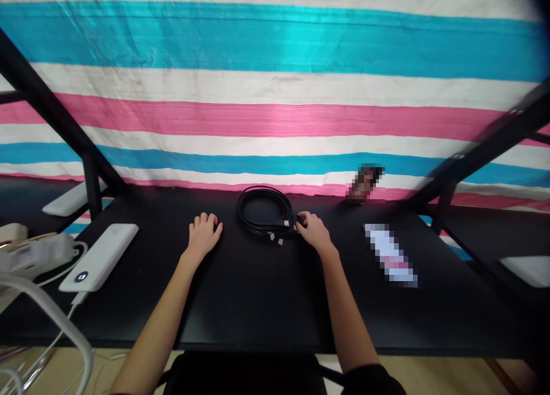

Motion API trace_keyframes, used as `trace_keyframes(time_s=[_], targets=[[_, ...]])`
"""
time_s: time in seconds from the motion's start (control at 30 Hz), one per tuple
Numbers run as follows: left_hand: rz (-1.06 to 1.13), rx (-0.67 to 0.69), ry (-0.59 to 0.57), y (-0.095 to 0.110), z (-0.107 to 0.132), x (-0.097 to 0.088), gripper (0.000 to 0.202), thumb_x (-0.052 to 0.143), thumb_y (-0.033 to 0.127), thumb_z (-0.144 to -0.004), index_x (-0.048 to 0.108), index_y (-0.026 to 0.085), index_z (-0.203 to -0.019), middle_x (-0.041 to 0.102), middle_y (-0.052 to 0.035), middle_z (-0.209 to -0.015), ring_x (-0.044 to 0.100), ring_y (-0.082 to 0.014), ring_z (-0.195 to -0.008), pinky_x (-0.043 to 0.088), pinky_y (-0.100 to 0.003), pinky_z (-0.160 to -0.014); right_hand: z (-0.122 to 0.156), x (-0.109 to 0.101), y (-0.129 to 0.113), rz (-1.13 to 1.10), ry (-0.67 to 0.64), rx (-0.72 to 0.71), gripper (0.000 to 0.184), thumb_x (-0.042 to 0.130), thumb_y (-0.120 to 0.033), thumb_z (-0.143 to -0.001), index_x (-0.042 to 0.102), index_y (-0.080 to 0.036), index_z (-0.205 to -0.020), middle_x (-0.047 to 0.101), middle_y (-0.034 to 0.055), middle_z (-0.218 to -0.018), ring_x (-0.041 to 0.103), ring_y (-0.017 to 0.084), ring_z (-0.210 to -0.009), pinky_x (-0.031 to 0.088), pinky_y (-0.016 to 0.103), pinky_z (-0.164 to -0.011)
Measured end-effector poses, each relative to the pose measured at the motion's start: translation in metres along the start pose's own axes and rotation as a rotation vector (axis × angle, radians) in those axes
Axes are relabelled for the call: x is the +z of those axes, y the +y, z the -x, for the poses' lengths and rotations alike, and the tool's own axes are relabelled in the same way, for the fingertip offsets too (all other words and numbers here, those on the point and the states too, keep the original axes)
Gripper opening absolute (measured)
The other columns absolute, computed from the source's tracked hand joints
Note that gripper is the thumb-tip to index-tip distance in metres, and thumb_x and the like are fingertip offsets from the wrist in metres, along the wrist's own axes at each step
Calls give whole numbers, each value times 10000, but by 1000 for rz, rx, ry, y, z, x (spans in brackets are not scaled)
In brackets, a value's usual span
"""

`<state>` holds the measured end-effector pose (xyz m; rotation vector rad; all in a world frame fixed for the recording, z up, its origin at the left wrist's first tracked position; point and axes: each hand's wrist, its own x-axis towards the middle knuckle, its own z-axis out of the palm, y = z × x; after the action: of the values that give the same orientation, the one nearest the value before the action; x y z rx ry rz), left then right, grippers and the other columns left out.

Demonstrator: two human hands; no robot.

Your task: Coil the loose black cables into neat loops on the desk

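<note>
The fingertips of the right hand (pixel 315 233) are bent, thumb and forefinger close together at the right side of the coiled black cable (pixel 258 230); whether they pinch it or merely touch it cannot be told, as dark plug and dark table (pixel 258 309) blend there. Just beside those fingertips, toward the left, lie the pale connector tips (pixel 286 223). The left hand (pixel 203 234) rests loosely curled on the table, thumb apart from the fingers, holding nothing, with the coil to its right across a bare gap. Good handling here would probably mean taking a plug by its stiff body rather than the wire, while the free left fingers steady the loops so they stay round and untangled. Farther left of the left fingers lies a white power bank (pixel 107 252); right of the right fingers, a pixelated pale slab (pixel 391 255).
</note>
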<state>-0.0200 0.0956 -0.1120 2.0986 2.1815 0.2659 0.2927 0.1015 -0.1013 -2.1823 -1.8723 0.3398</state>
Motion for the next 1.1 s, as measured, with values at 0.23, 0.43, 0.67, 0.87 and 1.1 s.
trace_keyframes(time_s=[0.23, 0.43, 0.67, 0.87, 1.1], targets=[[3, 1, 1, -1, 0, 0, 248, 338, 373, -880, 490, 193, -959, 468, -116, -1047, 442, -301, -1017, 393, -458, -877, -1, -1, 2, -21, -32, 3, 331, 493, -290, -875, 539, -222, -1195, 585, 66, -1043, 543, 216, -959, 399, 293, -736], [19, 8, 3, -1, 0, 0, 251, 338, 374, -880, 493, 193, -957, 468, -119, -1048, 440, -305, -1016, 391, -465, -878, -3, 2, 5, -41, -18, 36, 308, 475, -255, -877, 549, -231, -1175, 588, 64, -1026, 556, 195, -928, 397, 278, -721], [105, 49, 17, -3, -2, -1, 224, 366, 349, -870, 501, 180, -927, 475, -120, -1013, 446, -320, -1000, 392, -506, -878, -2, 0, 6, -39, -39, 20, 331, 499, -306, -871, 541, -232, -1191, 581, 64, -1047, 553, 201, -950, 393, 266, -700], [296, 300, 47, 21, 5, -5, 240, 363, 371, -907, 483, 251, -1076, 507, -53, -1110, 475, -208, -1056, 402, -390, -945, -5, 1, 10, -34, -57, -4, 352, 509, -313, -869, 545, -221, -1207, 585, 70, -1023, 556, 209, -948, 399, 279, -713], [312, 559, 138, 78, 16, -22, 426, 478, 473, -873, 429, 269, -1244, 377, -83, -1354, 297, -244, -1308, 219, -420, -1108, -7, 5, 13, -17, -42, -30, 318, 511, -333, -865, 559, -216, -1157, 588, 70, -992, 565, 208, -897, 383, 266, -658]])
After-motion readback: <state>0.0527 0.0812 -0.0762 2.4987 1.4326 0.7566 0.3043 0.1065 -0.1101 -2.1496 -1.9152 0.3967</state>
